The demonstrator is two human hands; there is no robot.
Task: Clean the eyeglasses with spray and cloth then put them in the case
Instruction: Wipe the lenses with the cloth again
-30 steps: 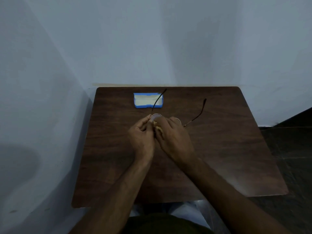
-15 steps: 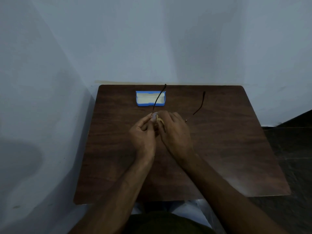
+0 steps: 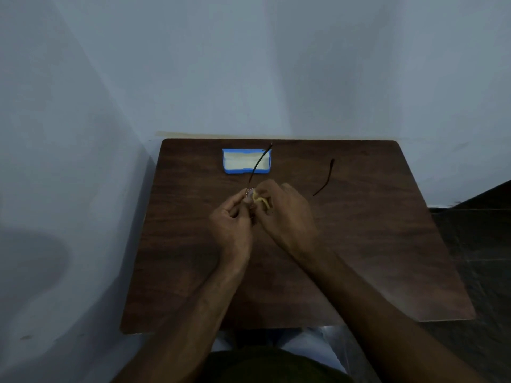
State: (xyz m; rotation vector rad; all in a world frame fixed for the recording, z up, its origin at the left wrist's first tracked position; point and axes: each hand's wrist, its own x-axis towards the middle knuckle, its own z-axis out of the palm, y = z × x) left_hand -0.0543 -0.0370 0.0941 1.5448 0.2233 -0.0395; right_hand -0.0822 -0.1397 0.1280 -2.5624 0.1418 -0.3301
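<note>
Both hands meet above the middle of the dark wooden table (image 3: 359, 258). My left hand (image 3: 231, 225) pinches the eyeglasses (image 3: 326, 178) at the left lens rim. Their two thin dark temple arms stick out away from me, one crossing over the case. My right hand (image 3: 286, 217) grips a small yellow cloth (image 3: 261, 200) and presses it on the lens. The lenses are mostly hidden by my fingers. An open blue case (image 3: 246, 161) with a pale lining lies flat near the table's far edge, just beyond my hands. No spray bottle is in view.
The table stands in a corner, with pale walls close on the left and behind. A dark floor lies to the right of the table. My lap shows below the near edge.
The hands stay together on the lens with small rubbing shifts of the cloth. The glasses tilted, so the temple arms point further away and the right lens slipped under my right hand.
</note>
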